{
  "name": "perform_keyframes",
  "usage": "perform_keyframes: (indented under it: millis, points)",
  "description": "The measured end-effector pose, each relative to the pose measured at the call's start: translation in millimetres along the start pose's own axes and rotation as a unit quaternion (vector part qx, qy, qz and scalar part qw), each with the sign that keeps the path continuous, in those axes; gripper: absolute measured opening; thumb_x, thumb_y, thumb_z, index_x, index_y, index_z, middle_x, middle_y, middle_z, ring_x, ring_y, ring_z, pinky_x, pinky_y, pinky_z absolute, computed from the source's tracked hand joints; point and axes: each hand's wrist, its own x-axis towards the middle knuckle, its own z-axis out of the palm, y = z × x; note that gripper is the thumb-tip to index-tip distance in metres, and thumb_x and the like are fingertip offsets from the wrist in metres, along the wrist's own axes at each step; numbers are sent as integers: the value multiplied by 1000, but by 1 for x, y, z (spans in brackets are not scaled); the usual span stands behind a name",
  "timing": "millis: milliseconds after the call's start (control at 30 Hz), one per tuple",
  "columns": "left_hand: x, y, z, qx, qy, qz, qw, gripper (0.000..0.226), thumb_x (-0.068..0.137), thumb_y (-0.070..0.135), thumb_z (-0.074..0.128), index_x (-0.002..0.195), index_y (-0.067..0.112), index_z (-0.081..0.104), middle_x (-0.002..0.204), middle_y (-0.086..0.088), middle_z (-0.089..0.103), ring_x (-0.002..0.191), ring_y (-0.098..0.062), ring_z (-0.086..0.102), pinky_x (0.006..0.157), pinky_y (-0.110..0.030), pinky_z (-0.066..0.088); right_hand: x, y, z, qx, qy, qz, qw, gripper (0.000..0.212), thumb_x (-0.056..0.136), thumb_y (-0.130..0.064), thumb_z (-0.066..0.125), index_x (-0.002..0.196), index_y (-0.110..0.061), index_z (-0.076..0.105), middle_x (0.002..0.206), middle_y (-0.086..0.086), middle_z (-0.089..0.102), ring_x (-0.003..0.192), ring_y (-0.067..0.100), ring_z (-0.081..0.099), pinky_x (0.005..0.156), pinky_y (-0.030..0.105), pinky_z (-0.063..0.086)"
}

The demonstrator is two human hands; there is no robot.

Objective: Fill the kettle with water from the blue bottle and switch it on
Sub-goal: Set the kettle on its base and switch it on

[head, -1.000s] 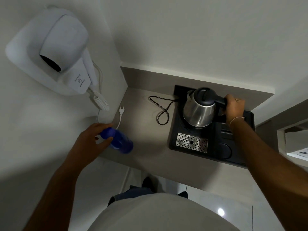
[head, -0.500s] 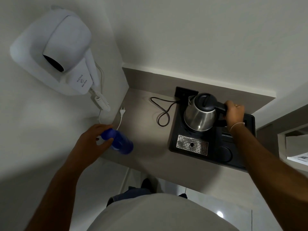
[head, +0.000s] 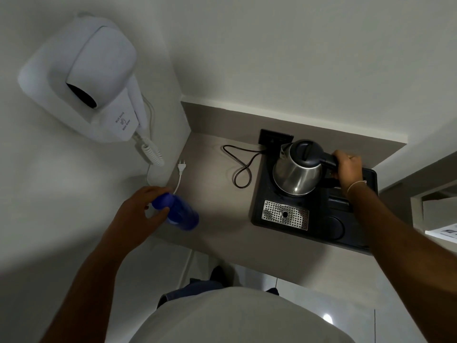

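Kettle (head: 298, 173) sits right of centre on a black tray (head: 319, 233), steel body, black lid closed; right hand (head: 346, 167) is at its right side, fingers (head: 342, 157) clenched round the black handle; a thin band shows on that wrist.

Bottle (head: 179, 211) is left of centre, near the worktop (head: 217, 194) front-left corner, blue, tilted with its cap end toward the upper left; left hand (head: 139, 211) comes in from the lower left, thumb and fingers (head: 158, 191) curled loosely round the cap end, touching it; can't tell whether the grip is firm.

Bottle and kettle are well apart, bare worktop between them.

Tray also carries a perforated metal drip plate (head: 285, 215) at its front left; black cord (head: 243, 167) loops from the kettle area across the worktop to the left.

White plug (head: 181, 167) lies on the worktop just above the bottle; wall hair dryer (head: 94, 82) is mounted upper left of frame.
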Motion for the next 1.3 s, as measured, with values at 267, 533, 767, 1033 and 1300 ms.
perform_keyframes:
  millis: [267, 533, 767, 1033, 1300]
  points:
    - [0, -4, 5, -4, 28, 2, 1000, 59, 86, 19, 83, 138, 30, 58, 130, 7, 60, 112, -14, 63, 94, -33, 51, -14, -10, -9, -48, -20, -2, 999, 52, 104, -46, 62, 70, -7, 58, 62, 13, 52, 48, 16, 52, 53, 24, 46]
    - [2, 2, 1, 23, 58, -28, 998, 45, 83, 45, 75, 124, 46, 57, 117, 1, 62, 86, -15, 67, 77, -33, 56, -36, 2, -15, -4, 16, 6, 1000, 49, 103, -59, 58, 73, -21, 57, 78, 13, 63, 75, 24, 61, 79, 33, 53]
    - [6, 2, 1, 40, 12, -25, 999, 61, 83, 5, 83, 140, 12, 62, 130, -11, 65, 109, -25, 65, 94, -36, 50, -35, -6, -20, -12, -19, 36, 999, 50, 96, -60, 68, 72, -16, 63, 83, 14, 63, 78, 24, 58, 81, 34, 51]
    - [4, 16, 0, 188, 56, -60, 979, 54, 87, 63, 66, 131, 31, 65, 112, 2, 65, 92, -21, 67, 75, -37, 54, -38, -9, -17, -19, 8, 49, 999, 50, 94, -61, 70, 65, -23, 56, 71, 4, 60, 62, 13, 56, 66, 25, 51]
    - [7, 26, 2, 185, -15, -25, 982, 62, 83, 19, 81, 141, 21, 61, 132, -5, 63, 108, -29, 65, 89, -43, 54, -39, -5, -17, -27, 23, 46, 998, 51, 91, -67, 70, 66, -26, 53, 84, 14, 55, 81, 25, 51, 79, 35, 47]
